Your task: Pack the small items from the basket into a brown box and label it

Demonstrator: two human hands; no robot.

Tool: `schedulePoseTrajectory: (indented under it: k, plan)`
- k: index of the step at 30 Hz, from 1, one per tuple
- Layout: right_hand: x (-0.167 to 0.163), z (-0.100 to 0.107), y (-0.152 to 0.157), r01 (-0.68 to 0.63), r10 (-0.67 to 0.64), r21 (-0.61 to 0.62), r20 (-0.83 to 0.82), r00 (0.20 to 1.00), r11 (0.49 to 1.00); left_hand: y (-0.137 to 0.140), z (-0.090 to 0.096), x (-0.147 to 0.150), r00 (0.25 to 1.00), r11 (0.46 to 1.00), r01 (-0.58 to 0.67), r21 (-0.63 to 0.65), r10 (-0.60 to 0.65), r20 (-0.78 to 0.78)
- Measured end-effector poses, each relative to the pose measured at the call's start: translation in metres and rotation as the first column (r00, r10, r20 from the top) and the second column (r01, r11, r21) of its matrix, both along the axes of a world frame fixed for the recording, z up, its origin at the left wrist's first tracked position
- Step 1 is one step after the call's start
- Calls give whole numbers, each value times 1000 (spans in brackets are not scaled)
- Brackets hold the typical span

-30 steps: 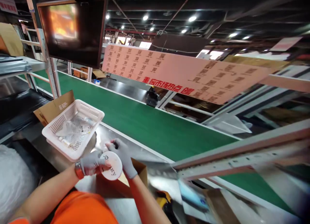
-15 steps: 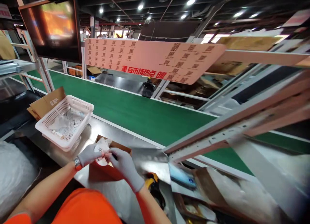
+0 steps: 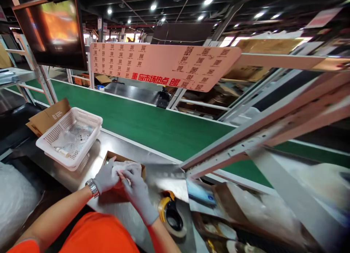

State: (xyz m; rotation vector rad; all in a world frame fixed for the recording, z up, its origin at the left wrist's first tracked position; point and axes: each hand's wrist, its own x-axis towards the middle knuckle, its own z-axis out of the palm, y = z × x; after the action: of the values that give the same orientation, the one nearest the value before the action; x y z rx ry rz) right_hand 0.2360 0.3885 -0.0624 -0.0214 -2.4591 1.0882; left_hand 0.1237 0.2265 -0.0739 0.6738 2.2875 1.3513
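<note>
Two gloved hands meet over a small open cardboard box (image 3: pixel 109 158) on a steel counter (image 3: pixel 153 174). The left hand (image 3: pixel 106 177) lies flat, fingers together, on white wrapping (image 3: pixel 126 167) in the box; the right hand (image 3: pixel 136 187) curls onto it alongside. Beyond the left hand sits a white basket (image 3: pixel 71 136); beside the right wrist, a tape roll (image 3: pixel 171 213).
</note>
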Motion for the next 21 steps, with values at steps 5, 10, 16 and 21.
schedulePoseTrajectory:
  k: [5,10,16,21]
  plan:
    - [3,-16,-4,-17,17,-24,-17,1000,1000,6,14,-4,999,993,-19,-116,15,-37]
    - [10,-24,-16,64,-64,-6,46,997,998,13,19,-17,995,964,-99,-248,99,-9]
    - [4,-37,-22,214,-242,285,65,968,934,20,3,-27,997,984,-48,-169,59,57]
    - [1,-65,-7,298,-294,263,-54,954,918,25,0,-29,979,995,28,-96,-7,206]
